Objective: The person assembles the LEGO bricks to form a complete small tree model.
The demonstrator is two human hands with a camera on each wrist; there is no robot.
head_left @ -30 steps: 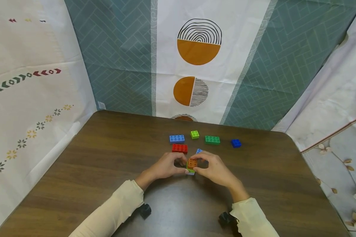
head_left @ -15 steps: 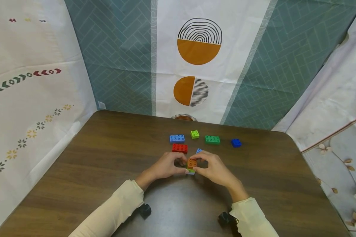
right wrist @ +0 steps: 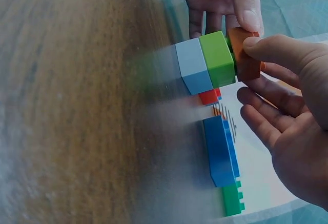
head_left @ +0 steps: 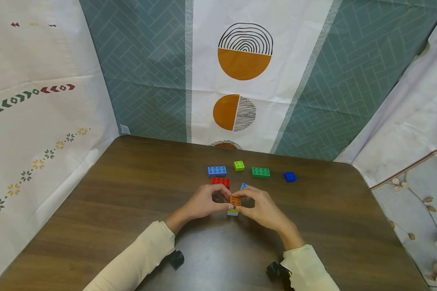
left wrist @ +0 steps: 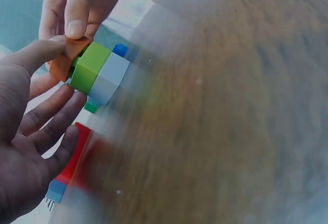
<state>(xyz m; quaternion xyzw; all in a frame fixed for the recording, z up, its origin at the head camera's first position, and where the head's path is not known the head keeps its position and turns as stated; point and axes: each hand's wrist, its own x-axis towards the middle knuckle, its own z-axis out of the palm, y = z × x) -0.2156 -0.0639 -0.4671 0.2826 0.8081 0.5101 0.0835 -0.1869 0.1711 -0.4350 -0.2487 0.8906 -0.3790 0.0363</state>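
Both hands pinch an orange brick (head_left: 235,201) between thumb and fingers, the left hand (head_left: 204,202) from its left and the right hand (head_left: 264,208) from its right. Directly under it stands a lime green brick (left wrist: 92,66) on top of a pale blue-grey brick (left wrist: 109,78). In the right wrist view the orange brick sits slightly tilted over the lime green brick (right wrist: 217,57), whose studs show in a narrow gap. The left hand's lower fingers reach beside the stack in its wrist view.
Behind the hands lie a red brick (head_left: 220,181), a light blue brick (head_left: 217,171), a small lime brick (head_left: 239,165), a green brick (head_left: 260,172) and a dark blue brick (head_left: 289,176). Another blue brick (right wrist: 218,152) is partly hidden behind the right hand in the head view.
The left fingertips have moved slightly right, onto the orange brick. The orange brick has shifted a little, and more of the lime and pale bricks shows in front of it.
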